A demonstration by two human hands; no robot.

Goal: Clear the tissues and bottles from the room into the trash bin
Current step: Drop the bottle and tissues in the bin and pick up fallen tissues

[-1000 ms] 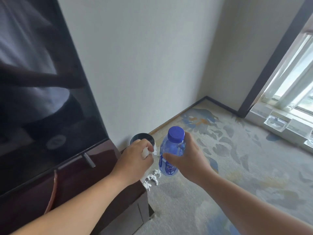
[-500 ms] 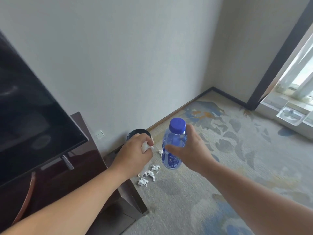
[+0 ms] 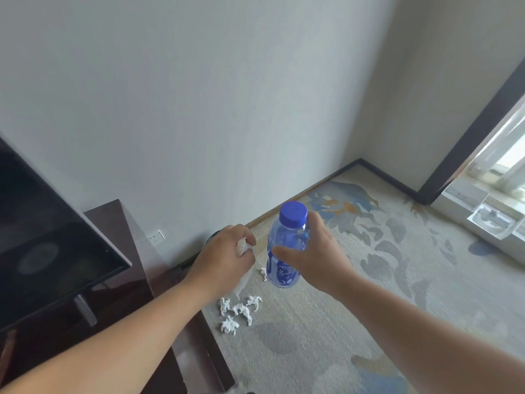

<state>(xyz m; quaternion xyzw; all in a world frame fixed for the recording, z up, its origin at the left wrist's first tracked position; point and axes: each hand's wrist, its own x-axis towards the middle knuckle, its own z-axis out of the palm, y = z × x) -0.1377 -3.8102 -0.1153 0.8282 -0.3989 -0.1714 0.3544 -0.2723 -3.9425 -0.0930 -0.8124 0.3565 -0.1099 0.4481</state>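
Midway at best: the left hand pinches a crumpled tissue and the right hand curls round the blue-capped bottle, both just short of the trash bin by the far wall, while loose tissue scraps lie uncollected on the carpet.

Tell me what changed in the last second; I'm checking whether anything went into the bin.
Nothing was let go. The view swung right, away from the TV, revealing a wall socket; the left hand now hides most of the trash bin. Unchanged: it grips a tissue, the right hand holds the blue-capped bottle, crumpled tissues lie on the carpet.
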